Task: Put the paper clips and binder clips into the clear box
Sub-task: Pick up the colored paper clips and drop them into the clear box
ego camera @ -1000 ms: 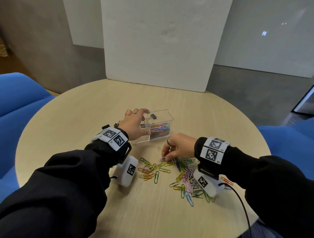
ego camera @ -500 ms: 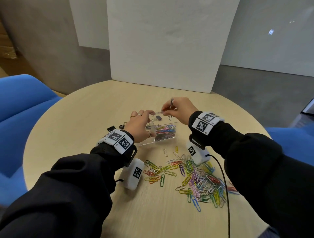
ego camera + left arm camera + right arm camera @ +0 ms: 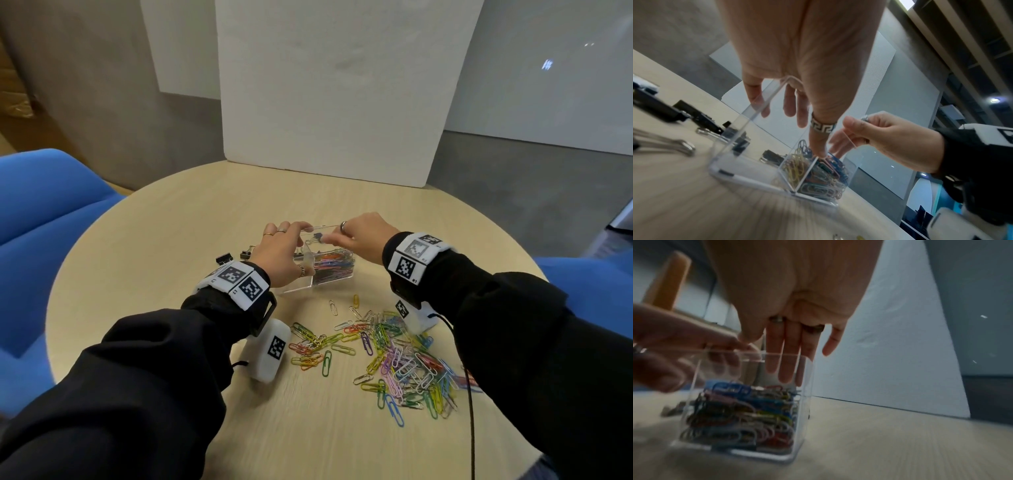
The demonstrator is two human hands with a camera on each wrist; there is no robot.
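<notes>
The clear box (image 3: 301, 284) (image 3: 740, 138) (image 3: 805, 386) stands mid-table, its right compartment holding coloured paper clips (image 3: 334, 265) (image 3: 818, 178) (image 3: 740, 415). My left hand (image 3: 291, 243) (image 3: 797, 113) grips the box, fingers over the far wall and thumb down on the divider. My right hand (image 3: 334, 238) (image 3: 789, 363) hangs over the right compartment with straight fingers pointing down and holds nothing I can see. A pile of loose paper clips (image 3: 400, 356) lies near me. Black binder clips (image 3: 224, 257) (image 3: 659, 107) lie left of the box.
The round wooden table (image 3: 171, 222) has a white board (image 3: 329, 102) standing upright at its far edge. Blue chairs (image 3: 51, 205) flank it on both sides. A black cable (image 3: 471, 411) trails from my right wrist across the near right of the table.
My right hand left the loose pile pinching clips, rose above the box, and now sits lower over the right compartment with fingers straightened. The left hand stayed on the box.
</notes>
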